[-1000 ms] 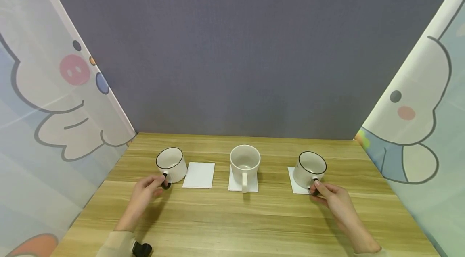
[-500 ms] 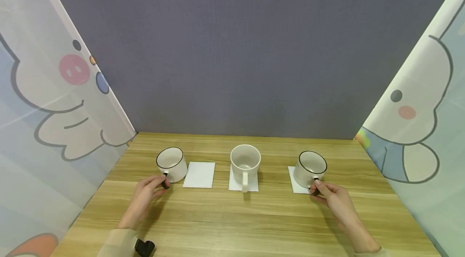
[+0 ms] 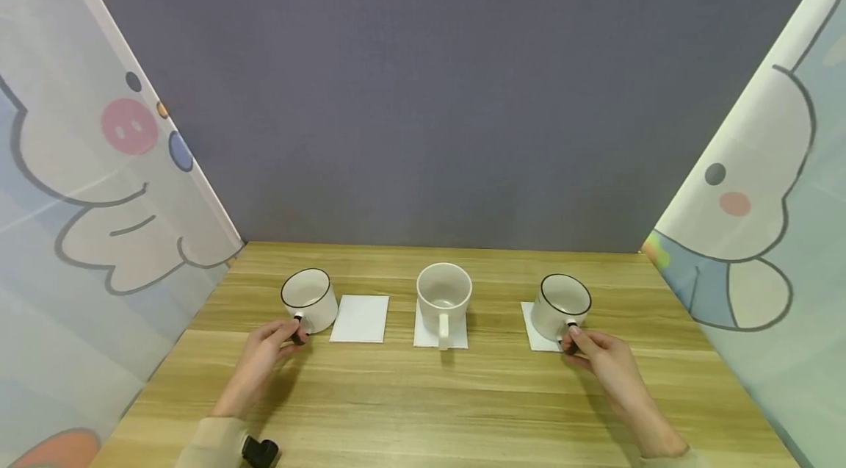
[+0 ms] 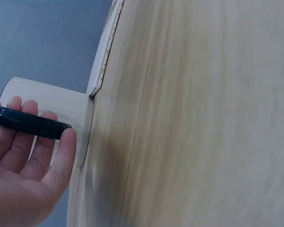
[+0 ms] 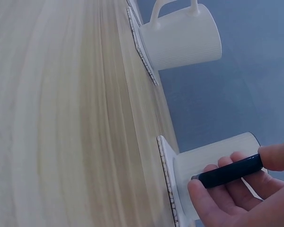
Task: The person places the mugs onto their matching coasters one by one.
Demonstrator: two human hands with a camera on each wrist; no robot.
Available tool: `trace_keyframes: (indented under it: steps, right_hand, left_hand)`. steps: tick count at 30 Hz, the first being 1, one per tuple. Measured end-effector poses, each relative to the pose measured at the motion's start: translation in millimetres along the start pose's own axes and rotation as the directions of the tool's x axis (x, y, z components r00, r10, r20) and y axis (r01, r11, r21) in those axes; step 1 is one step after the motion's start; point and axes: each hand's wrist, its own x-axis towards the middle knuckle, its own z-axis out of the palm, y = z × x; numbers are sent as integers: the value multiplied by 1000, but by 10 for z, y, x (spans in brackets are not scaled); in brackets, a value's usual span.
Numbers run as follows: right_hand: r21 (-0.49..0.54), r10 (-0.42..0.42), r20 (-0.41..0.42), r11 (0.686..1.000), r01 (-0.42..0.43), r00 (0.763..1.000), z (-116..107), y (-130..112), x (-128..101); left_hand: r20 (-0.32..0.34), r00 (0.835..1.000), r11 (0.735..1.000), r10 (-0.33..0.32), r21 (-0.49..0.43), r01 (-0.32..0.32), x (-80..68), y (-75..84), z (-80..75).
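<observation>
On the wooden table (image 3: 423, 394), seen from the head view with its centre as the clock's middle:
Left hand (image 3: 261, 358): at 9 o'clock, fingers curled round the black handle of the left mug (image 3: 309, 299).
Left mug: stands on bare wood, just beside the empty coaster (image 3: 360, 318), which lies at its 3 o'clock.
Right hand (image 3: 604, 363): at 3 o'clock, thumb and fingers pinching the black handle of the right mug (image 3: 562, 304).
Right mug: sits on the right coaster (image 3: 532, 336).
Middle mug (image 3: 444, 295): at 12 o'clock on its own coaster (image 3: 423, 332), handle toward the person, touched by neither hand.
</observation>
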Motion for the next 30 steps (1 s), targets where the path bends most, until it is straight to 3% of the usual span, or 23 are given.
trace_keyframes:
  steps: [6,10,19,23,30]
  right_hand:
    - [-50,16,-28,999,-17,999,17,-10,-2]
    - [-185,-12,-66,983,0,998,3,-27,-10]
    - [-510,-125,-113,859,51,986,-53,-99,-40]
    - [-579,-213,-148,810,90,966,-54,-117,-62]
    - [-595,-371,-205,782,186,906,-26,-200,-134]
  left_hand:
    - [-11,1000,1000,-17,2,17,3,-8,1]
    - [-16,1000,1000,-23,3,23,-2,11,9]
    - [-26,999,999,-24,22,25,-4,3,12]
    - [-31,999,999,-27,25,27,-2,-6,15]
    - [-27,999,999,-41,7,41,-11,21,10]
